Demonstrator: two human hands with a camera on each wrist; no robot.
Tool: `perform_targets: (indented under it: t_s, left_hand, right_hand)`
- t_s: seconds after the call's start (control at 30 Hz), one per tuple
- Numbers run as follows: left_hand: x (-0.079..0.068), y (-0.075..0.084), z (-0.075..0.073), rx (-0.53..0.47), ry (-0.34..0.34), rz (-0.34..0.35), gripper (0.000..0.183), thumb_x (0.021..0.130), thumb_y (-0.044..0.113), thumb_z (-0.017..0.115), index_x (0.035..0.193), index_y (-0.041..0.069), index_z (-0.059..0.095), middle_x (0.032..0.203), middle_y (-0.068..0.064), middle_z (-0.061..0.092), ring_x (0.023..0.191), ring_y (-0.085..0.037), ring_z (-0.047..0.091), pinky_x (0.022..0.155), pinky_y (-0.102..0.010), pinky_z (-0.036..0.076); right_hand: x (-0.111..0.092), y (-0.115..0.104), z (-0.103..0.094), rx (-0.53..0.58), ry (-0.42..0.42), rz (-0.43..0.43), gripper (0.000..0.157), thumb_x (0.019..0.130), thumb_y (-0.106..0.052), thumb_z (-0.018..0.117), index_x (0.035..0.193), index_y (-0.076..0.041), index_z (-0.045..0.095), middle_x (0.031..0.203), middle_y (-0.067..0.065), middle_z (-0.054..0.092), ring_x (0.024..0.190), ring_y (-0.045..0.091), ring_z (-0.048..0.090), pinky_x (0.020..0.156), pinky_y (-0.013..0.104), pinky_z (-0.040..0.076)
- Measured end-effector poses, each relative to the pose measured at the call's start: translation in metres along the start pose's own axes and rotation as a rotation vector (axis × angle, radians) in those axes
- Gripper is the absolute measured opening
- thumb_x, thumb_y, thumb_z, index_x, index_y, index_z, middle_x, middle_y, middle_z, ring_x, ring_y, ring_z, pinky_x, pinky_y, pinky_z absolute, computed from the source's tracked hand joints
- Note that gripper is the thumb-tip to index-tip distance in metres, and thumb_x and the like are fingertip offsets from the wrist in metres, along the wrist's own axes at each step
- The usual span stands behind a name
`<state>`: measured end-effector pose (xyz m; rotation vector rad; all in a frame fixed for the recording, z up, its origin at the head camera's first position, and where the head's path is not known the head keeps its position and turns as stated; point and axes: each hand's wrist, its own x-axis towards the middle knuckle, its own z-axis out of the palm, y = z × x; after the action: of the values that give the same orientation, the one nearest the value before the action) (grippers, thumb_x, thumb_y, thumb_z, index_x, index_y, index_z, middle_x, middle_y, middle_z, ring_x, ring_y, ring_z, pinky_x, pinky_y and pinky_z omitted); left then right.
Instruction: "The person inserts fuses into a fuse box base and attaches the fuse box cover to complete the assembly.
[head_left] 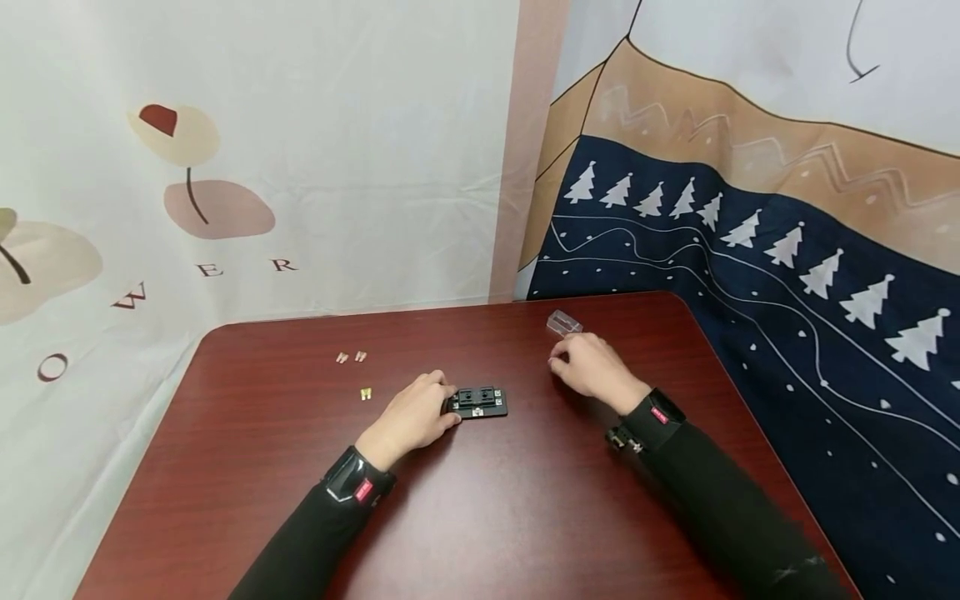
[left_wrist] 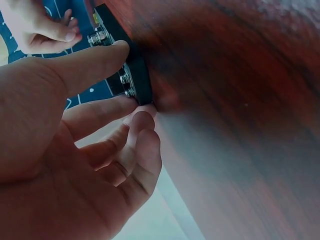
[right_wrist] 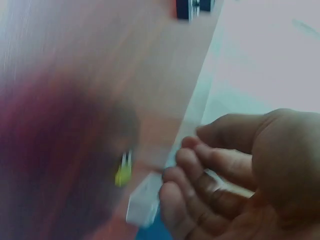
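A black fuse block [head_left: 478, 402] with metal terminals lies near the middle of the table. My left hand [head_left: 413, 415] grips its left end, thumb on the near side and fingers at the far side. The block [left_wrist: 142, 82] also shows between thumb and forefinger in the left wrist view. My right hand [head_left: 592, 371] hovers over the table at the right, fingers loosely bent, nothing visible in them. Beside it lies a clear plastic cover [head_left: 564, 323]. In the right wrist view a yellow blade fuse [right_wrist: 123, 171] sits close to that cover, blurred.
Two pale blade fuses, the left one [head_left: 342, 357] and the right one [head_left: 361, 356], lie on the table's left part. A yellow blade fuse [head_left: 366, 394] is nearer, left of the left hand. Fabric backdrops [head_left: 390, 167] hang behind the reddish-brown table [head_left: 480, 517].
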<state>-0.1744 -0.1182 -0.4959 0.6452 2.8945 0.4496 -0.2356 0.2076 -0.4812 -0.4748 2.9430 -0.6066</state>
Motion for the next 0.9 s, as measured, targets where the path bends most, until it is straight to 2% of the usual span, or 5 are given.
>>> perform_targets:
  t_s: [0.17, 0.37, 0.53, 0.7, 0.9]
  left_hand:
    - [0.0, -0.001, 0.002, 0.006, -0.003, -0.002, 0.048, 0.098, 0.03, 0.085, 0.137, 0.003, 0.076, 0.125, -0.01, 0.069, 0.118, -0.03, 0.067, 0.104, -0.048, 0.059]
    - [0.0, -0.001, 0.003, 0.008, 0.0, -0.007, 0.047, 0.098, 0.029, 0.086, 0.136, 0.003, 0.077, 0.122, -0.01, 0.068, 0.114, -0.029, 0.067, 0.102, -0.048, 0.059]
    - [0.0, -0.001, 0.002, 0.01, -0.002, -0.018, 0.046, 0.098, 0.03, 0.085, 0.136, 0.004, 0.077, 0.121, -0.009, 0.068, 0.112, -0.028, 0.066, 0.101, -0.047, 0.059]
    - [0.001, 0.002, 0.001, 0.008, -0.003, -0.016, 0.046, 0.098, 0.029, 0.085, 0.135, 0.004, 0.077, 0.121, -0.009, 0.068, 0.112, -0.029, 0.066, 0.1, -0.047, 0.059]
    - [0.002, 0.003, 0.0, 0.014, -0.004, -0.024, 0.046, 0.098, 0.029, 0.086, 0.136, 0.004, 0.077, 0.121, -0.008, 0.068, 0.113, -0.028, 0.066, 0.099, -0.048, 0.06]
  right_hand:
    - [0.007, 0.025, -0.01, -0.028, -0.031, 0.139, 0.02, 0.104, -0.025, 0.073, 0.106, -0.009, 0.085, 0.107, 0.014, 0.078, 0.085, 0.027, 0.066, 0.078, 0.044, 0.056]
    - [0.011, 0.041, -0.004, -0.006, -0.067, 0.18, 0.021, 0.104, -0.028, 0.076, 0.102, -0.01, 0.086, 0.101, 0.01, 0.078, 0.084, 0.026, 0.064, 0.076, 0.04, 0.052]
    - [0.012, 0.043, 0.001, -0.015, -0.053, 0.195, 0.025, 0.103, -0.035, 0.076, 0.096, -0.015, 0.088, 0.088, 0.005, 0.075, 0.08, 0.024, 0.062, 0.071, 0.037, 0.049]
    - [0.011, 0.037, 0.002, -0.047, -0.044, 0.215, 0.025, 0.102, -0.035, 0.078, 0.1, -0.012, 0.088, 0.096, 0.008, 0.079, 0.085, 0.026, 0.067, 0.076, 0.043, 0.055]
    - [0.012, 0.029, 0.003, -0.092, -0.029, 0.191, 0.02, 0.102, -0.029, 0.078, 0.097, -0.011, 0.086, 0.101, 0.013, 0.08, 0.086, 0.03, 0.071, 0.08, 0.052, 0.061]
